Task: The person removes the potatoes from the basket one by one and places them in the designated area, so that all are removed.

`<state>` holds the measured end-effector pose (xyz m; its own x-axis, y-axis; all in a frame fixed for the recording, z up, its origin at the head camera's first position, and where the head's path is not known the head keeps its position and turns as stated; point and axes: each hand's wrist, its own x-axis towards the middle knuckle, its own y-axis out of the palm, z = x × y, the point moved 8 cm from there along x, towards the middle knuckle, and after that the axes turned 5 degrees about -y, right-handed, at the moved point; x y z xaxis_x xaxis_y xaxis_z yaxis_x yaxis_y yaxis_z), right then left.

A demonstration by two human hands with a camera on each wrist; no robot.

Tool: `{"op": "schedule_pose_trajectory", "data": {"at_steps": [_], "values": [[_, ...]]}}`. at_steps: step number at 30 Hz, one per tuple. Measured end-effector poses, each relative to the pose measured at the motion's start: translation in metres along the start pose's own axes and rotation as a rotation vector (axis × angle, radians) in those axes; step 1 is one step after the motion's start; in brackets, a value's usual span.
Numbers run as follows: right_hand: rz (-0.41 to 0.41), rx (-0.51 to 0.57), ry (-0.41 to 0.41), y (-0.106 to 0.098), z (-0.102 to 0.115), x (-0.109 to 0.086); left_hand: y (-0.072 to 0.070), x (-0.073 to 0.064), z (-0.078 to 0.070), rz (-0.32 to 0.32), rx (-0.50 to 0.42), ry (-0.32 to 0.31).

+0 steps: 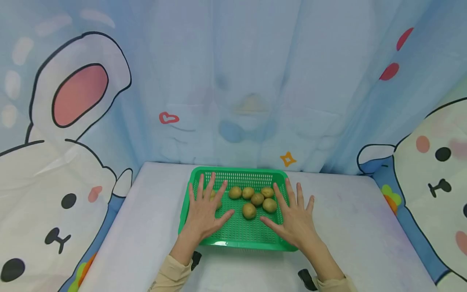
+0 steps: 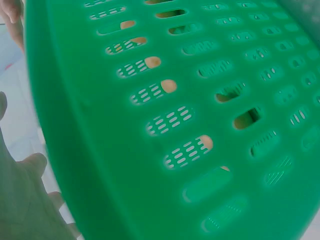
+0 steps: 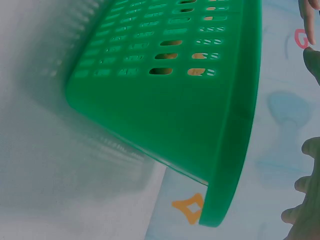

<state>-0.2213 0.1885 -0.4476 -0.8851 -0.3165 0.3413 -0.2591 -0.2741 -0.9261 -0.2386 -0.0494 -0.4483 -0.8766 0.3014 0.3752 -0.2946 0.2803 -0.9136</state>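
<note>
Hovers with left hand and right hand, fingers spread apart, over the side edges of a green basket near the desk's far edge, with potatoes inside, some probably hidden behind the left hand.

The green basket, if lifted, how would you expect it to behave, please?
The green basket would probably feel light for its size, given its perforated walls. If tilted, the potato-like things inside would likely roll, being rounded and scattered.
</note>
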Motion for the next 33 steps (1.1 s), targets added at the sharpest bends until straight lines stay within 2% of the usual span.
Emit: {"op": "schedule_pose_trajectory", "data": {"at_steps": [5, 11, 19, 25, 33], "values": [[0.004, -0.007, -0.009, 0.002, 0.002, 0.002, 0.002, -0.001, 0.002, 0.016, 0.001, -0.010], [0.025, -0.010, -0.012, 0.003, 0.002, 0.005, 0.002, 0.000, 0.011, 0.041, -0.074, -0.029], [0.062, -0.005, 0.018, 0.007, -0.005, 0.003, 0.004, -0.003, 0.029, 0.073, -0.142, -0.044], [0.069, 0.032, 0.017, 0.011, -0.006, 0.003, 0.011, -0.013, 0.051, 0.131, -0.167, -0.109], [0.076, 0.025, 0.031, 0.019, -0.012, 0.004, 0.016, -0.020, 0.070, 0.112, -0.255, -0.117]]}}
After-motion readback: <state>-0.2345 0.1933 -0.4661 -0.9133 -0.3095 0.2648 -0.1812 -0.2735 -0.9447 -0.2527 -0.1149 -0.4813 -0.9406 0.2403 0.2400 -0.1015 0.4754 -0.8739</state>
